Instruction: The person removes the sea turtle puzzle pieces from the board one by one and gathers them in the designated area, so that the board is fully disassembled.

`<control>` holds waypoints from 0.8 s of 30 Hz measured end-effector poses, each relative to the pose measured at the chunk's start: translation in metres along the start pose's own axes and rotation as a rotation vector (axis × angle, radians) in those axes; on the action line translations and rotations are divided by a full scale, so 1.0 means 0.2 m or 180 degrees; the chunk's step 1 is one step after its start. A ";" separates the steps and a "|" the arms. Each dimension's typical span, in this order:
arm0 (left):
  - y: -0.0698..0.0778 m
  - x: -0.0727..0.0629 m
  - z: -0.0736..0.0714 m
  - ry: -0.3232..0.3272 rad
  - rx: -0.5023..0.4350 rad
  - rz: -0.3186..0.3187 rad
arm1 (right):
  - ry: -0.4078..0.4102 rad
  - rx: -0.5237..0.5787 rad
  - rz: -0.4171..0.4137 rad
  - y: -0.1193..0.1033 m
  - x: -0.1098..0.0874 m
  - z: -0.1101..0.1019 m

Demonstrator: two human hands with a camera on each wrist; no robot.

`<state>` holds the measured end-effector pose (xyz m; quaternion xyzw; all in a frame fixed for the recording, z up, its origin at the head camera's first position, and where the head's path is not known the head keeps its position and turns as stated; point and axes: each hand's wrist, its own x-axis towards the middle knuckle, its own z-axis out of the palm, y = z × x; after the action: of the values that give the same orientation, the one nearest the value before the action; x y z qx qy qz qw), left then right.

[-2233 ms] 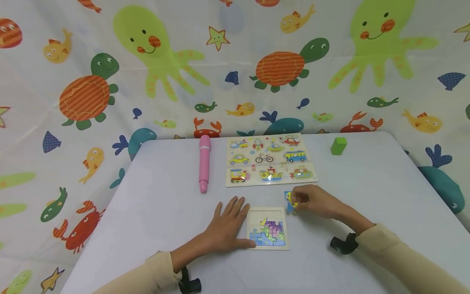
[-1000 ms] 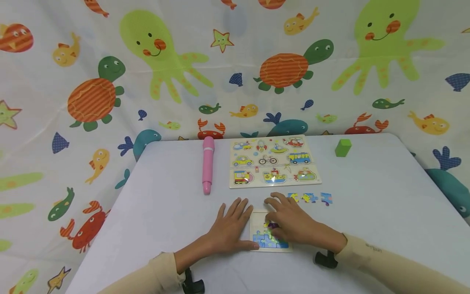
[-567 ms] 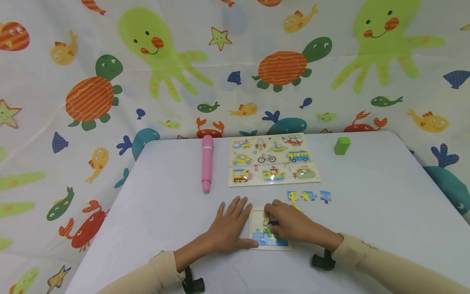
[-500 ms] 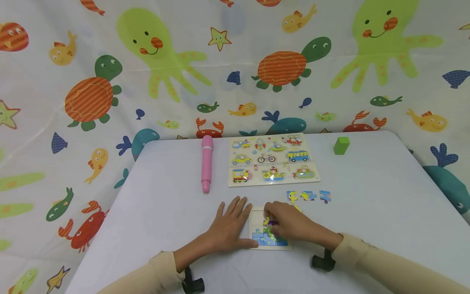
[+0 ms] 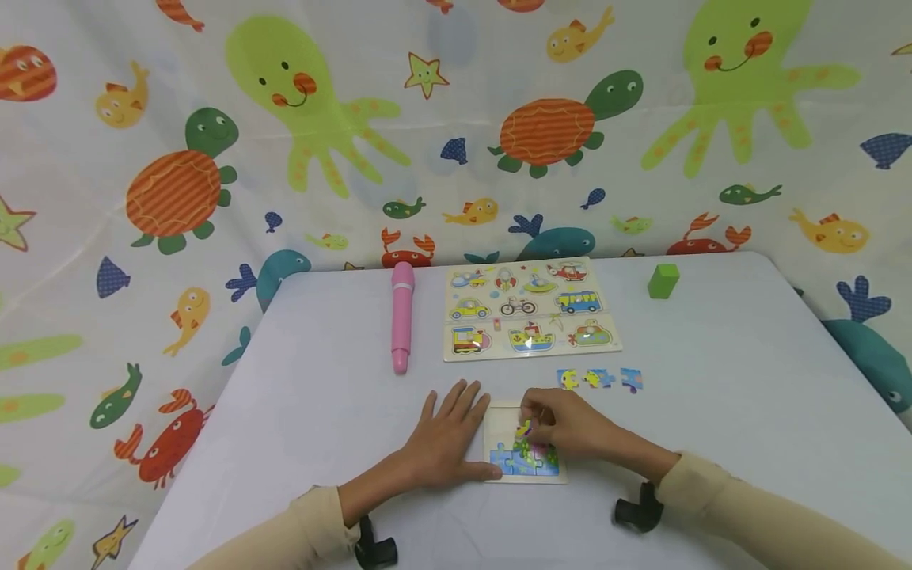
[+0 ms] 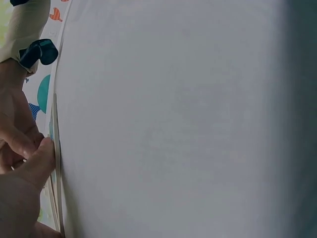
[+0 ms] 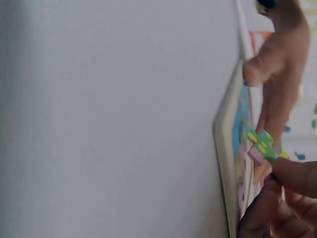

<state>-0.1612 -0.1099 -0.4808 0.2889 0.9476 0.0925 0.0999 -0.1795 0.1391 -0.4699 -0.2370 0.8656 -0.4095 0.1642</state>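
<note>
My right hand pinches a jigsaw piece, green with yellow spots and a purple part, between thumb and fingers. It holds the piece tilted, close over the small square puzzle tray. Blue pieces fill the tray's lower rows, with green and pink ones partly hidden behind the fingers. Fingers spread, my left hand lies flat at the tray's left side, its thumb on the frame. In the right wrist view that thumb rests on the tray's edge. Three loose blue and yellow jigsaw pieces lie beyond my right hand.
A wooden vehicle puzzle board lies behind the tray. Left of it is a pink marker-shaped stick; a green block stands at the back right. A sea-animal curtain hangs behind the white table.
My right hand has come from the loose pieces at the right to the tray, fingered the pieces there, and now lifts one slightly, tilted. My left hand has stayed in place.
</note>
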 end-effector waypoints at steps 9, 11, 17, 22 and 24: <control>0.01 0.00 0.00 0.0010 -0.0034 -0.0018 | -0.0096 0.0487 0.0279 0.09 -0.08 -0.34; 0.00 -0.01 0.00 0.0010 -0.0034 -0.0020 | -0.0075 0.0133 0.0324 0.13 -0.10 -0.42; 0.00 -0.01 -0.01 0.0033 -0.0054 -0.0011 | -0.0251 -0.0406 0.0235 0.21 -0.15 -0.53; 0.01 -0.01 0.00 0.0029 -0.0088 -0.0010 | -0.0205 -0.0549 0.0207 0.22 -0.14 -0.49; 0.01 -0.01 0.00 0.0006 -0.0088 -0.0014 | -0.0091 -0.0669 0.0291 0.22 -0.14 -0.47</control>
<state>-0.1592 -0.1092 -0.4802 0.2854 0.9470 0.1058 0.1032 -0.2137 0.2383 -0.4450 -0.2190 0.9112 -0.3051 0.1692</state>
